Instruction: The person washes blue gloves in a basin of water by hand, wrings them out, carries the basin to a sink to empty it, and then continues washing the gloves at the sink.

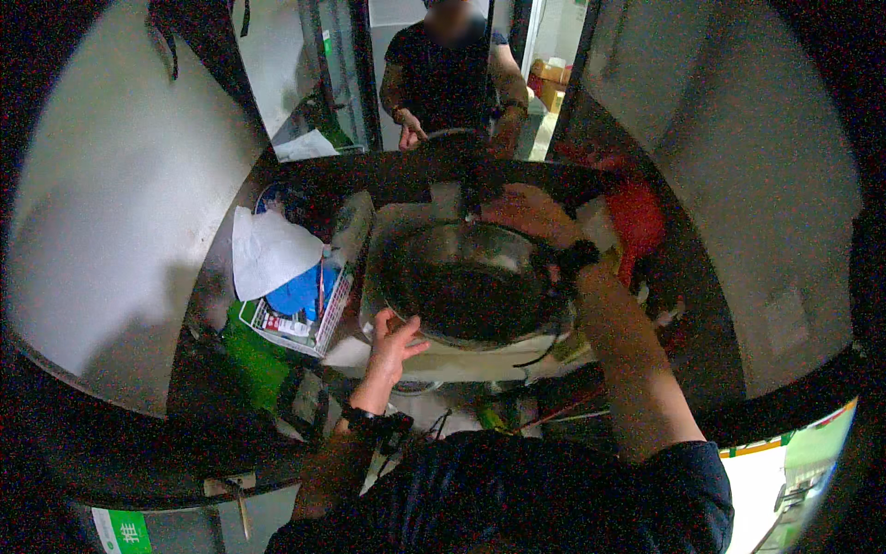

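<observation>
A large round metal pan (471,284), dark inside, sits tilted over a pale sink (387,225). My left hand (398,343) grips its near-left rim, with the thumb at the edge and other fingers spread. My right hand (529,211) reaches across the pan's far right side, close to the faucet (473,190). Dim light and blur hide its fingertips, so I cannot tell whether it touches the pan or the faucet.
Left of the sink stands a white wire basket (332,315) with a blue item (297,294) and a white cloth or sheet (273,253). A red plastic item (633,215) lies on the right. Behind is a mirror (443,83) reflecting a person.
</observation>
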Demonstrator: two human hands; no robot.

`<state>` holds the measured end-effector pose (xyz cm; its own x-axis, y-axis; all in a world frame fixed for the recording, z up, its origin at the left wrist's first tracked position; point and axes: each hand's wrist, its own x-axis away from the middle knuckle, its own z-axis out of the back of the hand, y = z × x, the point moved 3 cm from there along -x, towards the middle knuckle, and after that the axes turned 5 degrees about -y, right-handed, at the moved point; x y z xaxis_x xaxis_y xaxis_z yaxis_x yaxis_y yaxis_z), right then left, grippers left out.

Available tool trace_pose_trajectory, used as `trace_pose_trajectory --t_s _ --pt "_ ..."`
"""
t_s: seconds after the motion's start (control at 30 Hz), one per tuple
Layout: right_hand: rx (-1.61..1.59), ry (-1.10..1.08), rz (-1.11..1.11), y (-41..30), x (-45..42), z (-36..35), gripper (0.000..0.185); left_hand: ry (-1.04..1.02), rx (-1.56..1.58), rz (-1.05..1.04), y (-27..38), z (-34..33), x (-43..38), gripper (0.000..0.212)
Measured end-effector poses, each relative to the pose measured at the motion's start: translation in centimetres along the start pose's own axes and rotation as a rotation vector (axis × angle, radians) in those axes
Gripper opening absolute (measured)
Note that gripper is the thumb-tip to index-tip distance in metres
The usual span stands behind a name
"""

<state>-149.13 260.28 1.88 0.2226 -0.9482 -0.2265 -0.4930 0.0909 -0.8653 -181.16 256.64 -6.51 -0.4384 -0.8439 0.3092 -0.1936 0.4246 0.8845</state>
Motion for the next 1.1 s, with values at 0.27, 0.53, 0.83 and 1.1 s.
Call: trace_pose_trajectory --t_s 0.27,0.53,0.83,1.1 --pt "0.213 0.126 0.06 3.7 -6.5 9.0 0.01 -0.068 -0.072 -0.037 0.6 -1.8 -0.3 0.041" --pt "-0.343 0.398 0.286 2.8 -7.2 5.4 0.012 -0.045 0.029 -0.018 -1.3 0.6 -0.7 0.042" --pt "0.049 0.308 0.099 0.6 1.4 -0.8 0.029 -0.062 0.008 -0.003 -1.3 0.8 -0.4 0.055" --pt "1.075 0.643 -0.103 4.2 14.5 2.9 0.042 -0.124 0.131 0.319 -3.6 0.8 -3.6 0.059"
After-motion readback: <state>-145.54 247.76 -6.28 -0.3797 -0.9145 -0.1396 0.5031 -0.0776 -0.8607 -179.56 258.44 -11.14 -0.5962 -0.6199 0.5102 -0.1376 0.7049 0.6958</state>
